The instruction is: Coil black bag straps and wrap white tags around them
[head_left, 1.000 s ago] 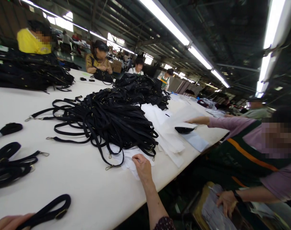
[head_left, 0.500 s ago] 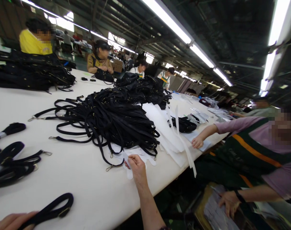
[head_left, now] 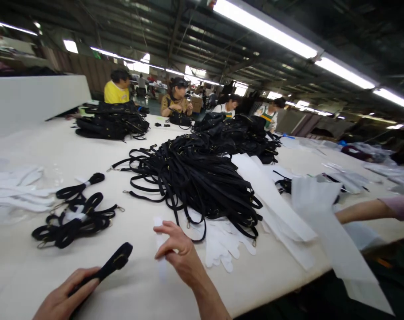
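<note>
My left hand point(head_left: 70, 291) is closed around a folded black strap point(head_left: 117, 260), whose looped end sticks out past the fingers. To its right, my right hand point(head_left: 185, 255) pinches a thin white paper strip point(head_left: 160, 241) between thumb and fingers, above the table. Just beyond that hand lie loose white paper strips point(head_left: 218, 242) with rounded ends. A large heap of black straps point(head_left: 202, 178) with metal clips spreads behind them. On the left, several folded straps point(head_left: 77, 218) lie bundled, white bands around their middles.
The white table point(head_left: 132, 289) holds black bags point(head_left: 112, 122) at the far left and more behind the strap heap. Long white sheets point(head_left: 271, 200) lie to the right, where a co-worker's arm point(head_left: 365, 211) reaches in. White strips point(head_left: 18, 189) lie at far left.
My right hand has moved left, away from the loose paper pile, with a white strip. The strap in my left hand is further into view. The co-worker's white sheets have shifted; the view has turned left.
</note>
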The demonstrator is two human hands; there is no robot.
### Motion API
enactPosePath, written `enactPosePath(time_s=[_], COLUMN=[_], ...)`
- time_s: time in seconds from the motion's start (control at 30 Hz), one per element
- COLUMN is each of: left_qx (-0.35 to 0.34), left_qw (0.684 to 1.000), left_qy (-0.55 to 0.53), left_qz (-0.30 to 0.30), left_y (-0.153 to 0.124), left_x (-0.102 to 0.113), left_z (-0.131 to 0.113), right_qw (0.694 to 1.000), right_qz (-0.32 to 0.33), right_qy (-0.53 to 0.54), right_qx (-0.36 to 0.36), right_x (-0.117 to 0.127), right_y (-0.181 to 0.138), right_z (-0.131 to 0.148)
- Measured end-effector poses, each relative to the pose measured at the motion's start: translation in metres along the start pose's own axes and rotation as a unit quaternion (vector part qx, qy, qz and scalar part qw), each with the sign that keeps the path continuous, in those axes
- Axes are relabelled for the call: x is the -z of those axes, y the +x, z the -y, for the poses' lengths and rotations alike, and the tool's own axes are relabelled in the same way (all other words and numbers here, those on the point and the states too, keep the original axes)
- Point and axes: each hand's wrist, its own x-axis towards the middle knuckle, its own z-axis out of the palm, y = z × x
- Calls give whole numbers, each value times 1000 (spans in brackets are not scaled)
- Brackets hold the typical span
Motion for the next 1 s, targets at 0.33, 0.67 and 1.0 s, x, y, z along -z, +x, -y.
enactPosePath(time_s=[0.33, 0.67, 1.0], left_qx=[187, 262, 192], left_qw=[858, 793, 787], left_qy=[-474, -550, -586], left_qz=[69, -27, -22], left_y=[-24, -23, -26], left_x=[4, -5, 0], left_z=[-69, -73, -91], right_qw=[980, 951, 858], right_qz=[120, 140, -11], right_qy=[156, 258, 508], right_qx=[35, 103, -75], right_x=[-59, -61, -77], right_y=[4, 2, -2], right_z=[-6, 20, 12])
